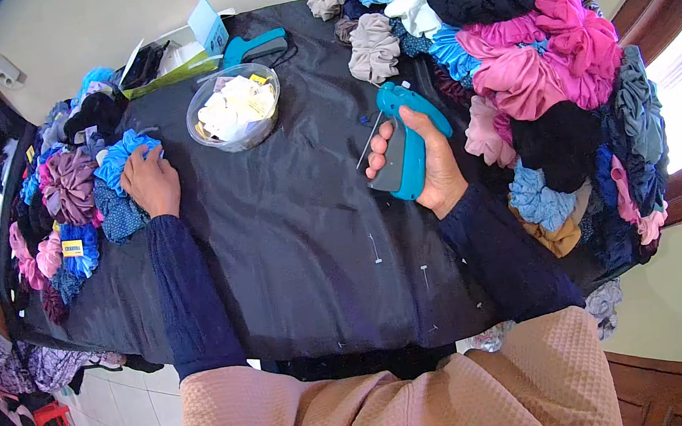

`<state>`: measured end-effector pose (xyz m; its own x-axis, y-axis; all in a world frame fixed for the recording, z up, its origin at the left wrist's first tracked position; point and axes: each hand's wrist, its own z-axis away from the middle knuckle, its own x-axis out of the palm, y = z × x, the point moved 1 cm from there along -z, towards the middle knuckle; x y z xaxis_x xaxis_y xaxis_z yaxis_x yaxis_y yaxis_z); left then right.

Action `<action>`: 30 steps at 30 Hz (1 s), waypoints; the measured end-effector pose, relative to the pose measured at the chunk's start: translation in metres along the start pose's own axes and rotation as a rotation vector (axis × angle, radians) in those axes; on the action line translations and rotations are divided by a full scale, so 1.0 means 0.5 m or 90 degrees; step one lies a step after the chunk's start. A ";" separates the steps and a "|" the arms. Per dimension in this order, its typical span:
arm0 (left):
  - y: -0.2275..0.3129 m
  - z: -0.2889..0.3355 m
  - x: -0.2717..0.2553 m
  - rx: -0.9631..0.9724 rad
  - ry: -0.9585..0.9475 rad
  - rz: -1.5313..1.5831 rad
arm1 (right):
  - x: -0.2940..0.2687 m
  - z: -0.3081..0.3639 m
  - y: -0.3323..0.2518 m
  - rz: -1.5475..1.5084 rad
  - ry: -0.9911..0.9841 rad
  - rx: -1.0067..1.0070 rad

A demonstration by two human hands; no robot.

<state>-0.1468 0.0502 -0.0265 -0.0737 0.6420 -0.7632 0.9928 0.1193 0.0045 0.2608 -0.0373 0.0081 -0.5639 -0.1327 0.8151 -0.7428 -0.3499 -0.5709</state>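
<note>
Blue scrunchie (117, 155) lies under the curled fingers of the left hand (153, 186); whether they pinch it, I cannot tell. It looks light, soft and springy, best taken by a gathered fold. The right hand (440, 164) grips a teal tagging gun (413, 155), probably rigid, by its handle.

Teal-and-grey tagging gun (413, 163) is held right of centre. Bright-blue ruffled scrunchie (117, 156) sits bunched at left pile's (71, 187) inner edge
</note>
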 end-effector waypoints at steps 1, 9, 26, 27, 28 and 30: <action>0.002 0.001 0.002 -0.007 0.017 0.010 | -0.001 -0.001 -0.003 0.019 -0.001 -0.012; 0.067 -0.017 -0.066 0.001 0.271 0.102 | -0.007 -0.012 -0.024 0.073 0.042 -0.080; 0.528 0.045 -0.061 0.284 -0.115 0.654 | -0.017 -0.020 -0.033 0.073 0.120 -0.175; 0.541 0.034 -0.052 0.289 -0.086 0.628 | -0.018 -0.020 -0.033 0.074 0.120 -0.177; 0.550 0.024 -0.043 0.290 -0.084 0.629 | -0.018 -0.021 -0.032 0.066 0.113 -0.173; 0.565 0.011 -0.030 0.338 -0.103 0.562 | -0.018 -0.021 -0.031 0.058 0.105 -0.171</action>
<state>0.1354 0.0700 -0.0175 0.6730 0.2258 -0.7043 0.6042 -0.7170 0.3476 0.2737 -0.0209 0.0083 -0.6666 0.0082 0.7454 -0.7433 -0.0837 -0.6637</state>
